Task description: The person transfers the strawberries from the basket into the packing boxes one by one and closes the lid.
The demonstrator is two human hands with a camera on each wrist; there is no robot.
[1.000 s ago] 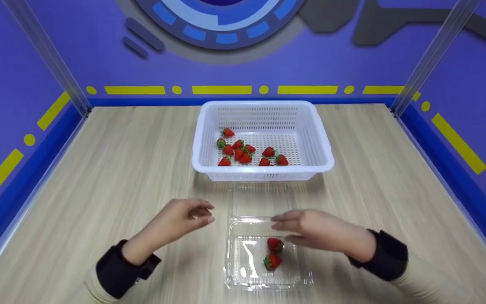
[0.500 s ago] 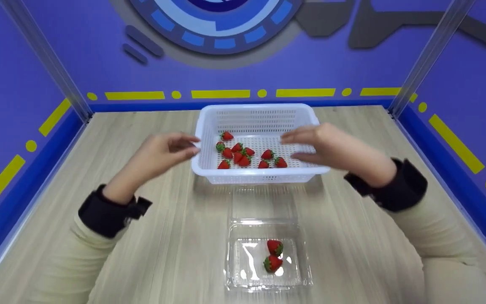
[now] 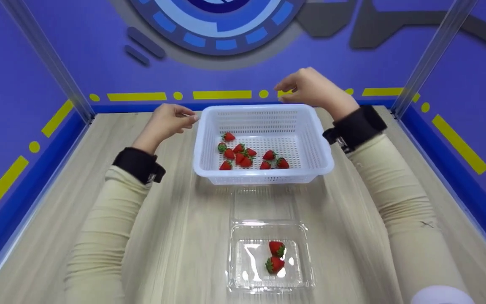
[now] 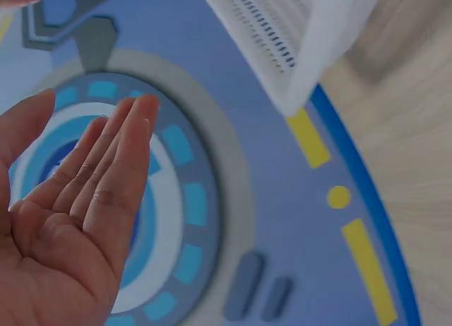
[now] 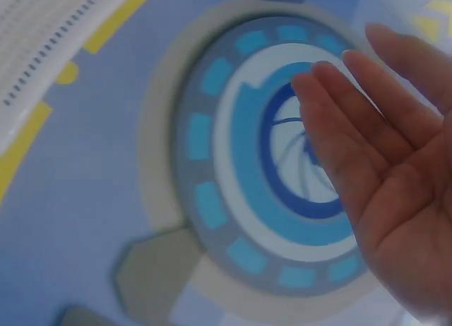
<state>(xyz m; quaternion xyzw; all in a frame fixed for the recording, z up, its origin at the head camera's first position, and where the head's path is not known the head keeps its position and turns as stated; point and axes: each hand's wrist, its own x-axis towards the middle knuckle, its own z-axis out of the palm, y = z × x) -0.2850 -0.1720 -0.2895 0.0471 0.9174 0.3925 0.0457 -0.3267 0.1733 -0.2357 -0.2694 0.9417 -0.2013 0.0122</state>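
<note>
A white perforated basket stands at the back of the table with several strawberries scattered over its floor. My left hand hovers beside the basket's upper left corner, fingers extended and holding nothing. Above the far rim, toward the right, hangs my right hand, also holding nothing. Both wrist views show bare palms: the left hand and the right hand have relaxed, nearly straight fingers. In front of the basket lies a clear plastic clamshell box, lid folded back, with two strawberries in it.
The clamshell's lid reaches to the basket's front. Blue printed panels enclose the wood-grain table at the back and both sides. A white rounded object shows at the bottom right edge.
Both hands have moved from around the clamshell forward to the basket, the right one up past its far rim. The strawberries, basket and clamshell stay in place.
</note>
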